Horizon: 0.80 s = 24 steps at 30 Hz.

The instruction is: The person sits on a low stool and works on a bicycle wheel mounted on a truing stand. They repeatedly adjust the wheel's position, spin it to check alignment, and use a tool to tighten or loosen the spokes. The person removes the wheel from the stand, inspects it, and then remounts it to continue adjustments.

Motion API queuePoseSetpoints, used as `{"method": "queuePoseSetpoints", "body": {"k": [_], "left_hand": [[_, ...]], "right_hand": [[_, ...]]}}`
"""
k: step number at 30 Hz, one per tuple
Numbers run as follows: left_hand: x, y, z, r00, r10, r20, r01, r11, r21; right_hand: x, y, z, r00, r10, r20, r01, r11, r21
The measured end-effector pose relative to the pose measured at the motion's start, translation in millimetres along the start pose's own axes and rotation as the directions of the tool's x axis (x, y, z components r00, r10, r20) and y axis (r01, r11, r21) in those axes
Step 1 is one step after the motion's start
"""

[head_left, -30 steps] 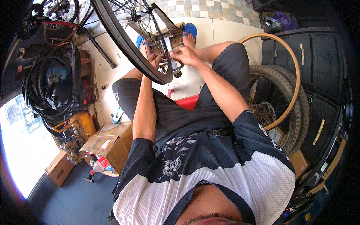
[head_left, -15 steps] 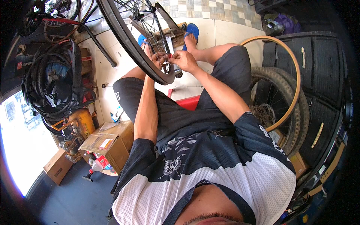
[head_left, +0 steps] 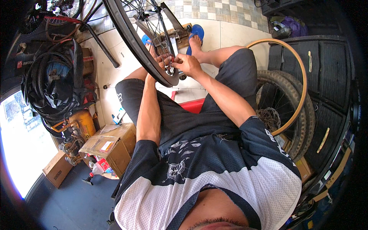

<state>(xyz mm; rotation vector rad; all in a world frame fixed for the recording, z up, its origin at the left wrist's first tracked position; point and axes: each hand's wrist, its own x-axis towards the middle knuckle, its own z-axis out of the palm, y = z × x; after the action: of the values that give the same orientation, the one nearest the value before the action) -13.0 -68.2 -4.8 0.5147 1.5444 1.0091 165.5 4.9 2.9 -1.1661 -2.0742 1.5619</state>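
A black-rimmed bicycle wheel stands upright, held in a metal truing stand with a wooden base. My right hand is closed at the lower spokes, pinching a small red spoke wrench that is mostly covered by the fingers. Across the spokes from it, my left hand has its fingers bent close to the same spot, near the rim. Spokes partly hide those fingers, and what they grip is too small to make out. Both forearms reach forward between my knees.
A tan rim and knobbly tyred wheels lean against black drawers at right. Coiled tyres, a yellow compressor and a cardboard box stand at left. Something red shows between my legs.
My right hand has turned slightly at the spokes, and less of the red wrench shows. The left fingers have shifted a little and lie more visibly behind the spokes.
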Motion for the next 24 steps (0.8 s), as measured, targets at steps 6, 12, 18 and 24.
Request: {"method": "queuePoseSetpoints", "body": {"k": [6,12,18,24], "left_hand": [[14.0,-20.0,-22.5,0.982,-0.024,0.187,0.035,0.998,-0.059],[17.2,-23.6,-27.0,0.970,-0.084,0.229,0.117,0.984,-0.136],[15.9,-21.3,-27.7,0.967,-0.076,0.245,0.099,0.992,-0.082],[16.5,-18.4,-26.3,0.964,-0.093,0.251,0.122,0.987,-0.103]], "right_hand": [[-3.8,-12.3,6.3,1.000,0.017,-0.025,-0.019,0.998,-0.061],[0.6,-3.9,8.1,0.998,0.043,-0.055,-0.051,0.986,-0.159],[1.5,-14.3,2.8,0.998,-0.046,-0.035,0.028,0.915,-0.403],[8.1,-8.0,4.3,0.988,-0.151,-0.028,0.130,0.922,-0.365]]}}
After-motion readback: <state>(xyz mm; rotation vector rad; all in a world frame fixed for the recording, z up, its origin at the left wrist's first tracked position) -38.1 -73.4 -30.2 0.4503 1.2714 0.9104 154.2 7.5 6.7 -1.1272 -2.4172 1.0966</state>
